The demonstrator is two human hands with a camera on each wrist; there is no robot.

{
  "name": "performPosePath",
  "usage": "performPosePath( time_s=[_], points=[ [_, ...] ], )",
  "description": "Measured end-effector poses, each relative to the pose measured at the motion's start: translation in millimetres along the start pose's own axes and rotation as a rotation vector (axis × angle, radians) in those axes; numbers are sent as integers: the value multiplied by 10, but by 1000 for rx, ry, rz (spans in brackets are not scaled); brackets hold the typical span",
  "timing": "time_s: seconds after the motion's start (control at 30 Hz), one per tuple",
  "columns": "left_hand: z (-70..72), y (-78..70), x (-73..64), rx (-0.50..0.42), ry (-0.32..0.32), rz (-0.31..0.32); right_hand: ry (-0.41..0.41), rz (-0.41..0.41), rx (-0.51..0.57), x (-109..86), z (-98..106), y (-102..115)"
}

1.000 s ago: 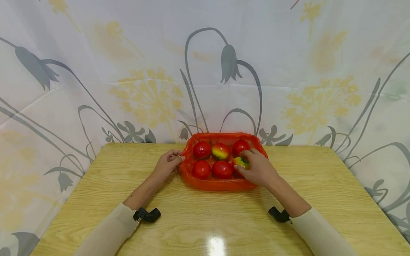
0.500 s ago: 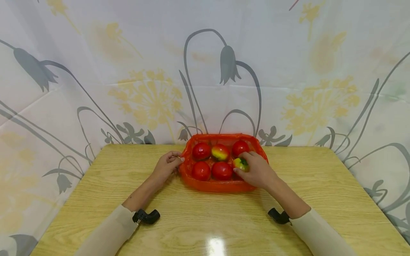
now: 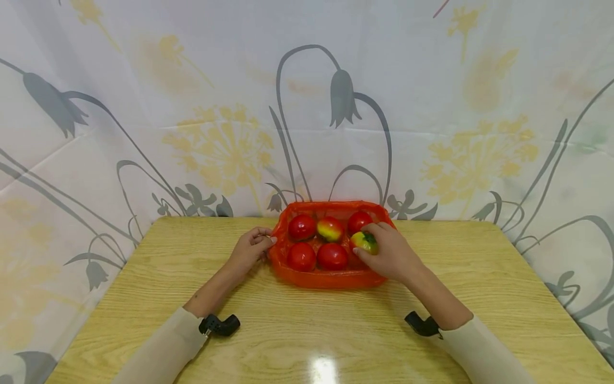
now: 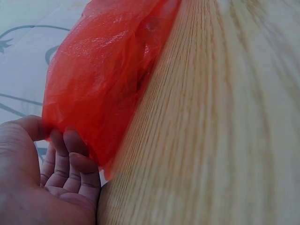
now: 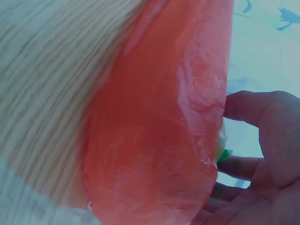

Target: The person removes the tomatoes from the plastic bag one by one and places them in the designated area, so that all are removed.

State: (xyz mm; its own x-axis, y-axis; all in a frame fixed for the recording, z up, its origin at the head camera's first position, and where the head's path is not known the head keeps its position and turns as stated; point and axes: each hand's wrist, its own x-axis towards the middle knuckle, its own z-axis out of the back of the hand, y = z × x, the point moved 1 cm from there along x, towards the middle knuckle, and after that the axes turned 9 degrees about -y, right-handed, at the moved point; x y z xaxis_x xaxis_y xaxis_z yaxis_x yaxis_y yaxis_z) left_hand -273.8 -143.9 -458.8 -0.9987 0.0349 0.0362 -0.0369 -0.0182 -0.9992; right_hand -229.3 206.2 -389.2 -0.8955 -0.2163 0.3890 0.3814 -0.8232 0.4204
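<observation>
A shallow tray wrapped in red plastic film (image 3: pixel 316 278) stands near the back of the table. Inside it lie several glossy fruits, among them a red one (image 3: pixel 301 256) and a red-and-yellow one (image 3: pixel 330 229). At the tray's left end my left hand (image 3: pixel 251 248) pinches the film's edge between thumb and curled fingers. My right hand (image 3: pixel 387 250) reaches over the right end and grips a yellow-and-red fruit (image 3: pixel 363 242) with a green leafy top. In the right wrist view the film (image 5: pixel 154 126) hides most of that fruit; only its green leaf tip (image 5: pixel 226 154) and a yellow sliver show.
The light wooden table (image 3: pixel 307 325) extends in front of the tray and to both sides. Close behind the tray hangs a white curtain (image 3: pixel 230 64) with grey and yellow flower prints. A black camera mount sits at each wrist.
My right hand and the yellow-and-red fruit in it have shifted slightly right and up over the last half second. My left hand stays at the tray's left end.
</observation>
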Motion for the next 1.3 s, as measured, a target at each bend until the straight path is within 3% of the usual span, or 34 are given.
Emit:
performPosePath(
  time_s=[0.57,0.83,1.3],
  points=[
    [12,-17,-3,2,3,7,-79,13,53,47,259,17],
    [15,-25,7,-3,15,-3,-76,-47,54,55,403,-48],
    [6,23,19,-11,27,-5,-131,-45,78,55,562,-226]
  ],
)
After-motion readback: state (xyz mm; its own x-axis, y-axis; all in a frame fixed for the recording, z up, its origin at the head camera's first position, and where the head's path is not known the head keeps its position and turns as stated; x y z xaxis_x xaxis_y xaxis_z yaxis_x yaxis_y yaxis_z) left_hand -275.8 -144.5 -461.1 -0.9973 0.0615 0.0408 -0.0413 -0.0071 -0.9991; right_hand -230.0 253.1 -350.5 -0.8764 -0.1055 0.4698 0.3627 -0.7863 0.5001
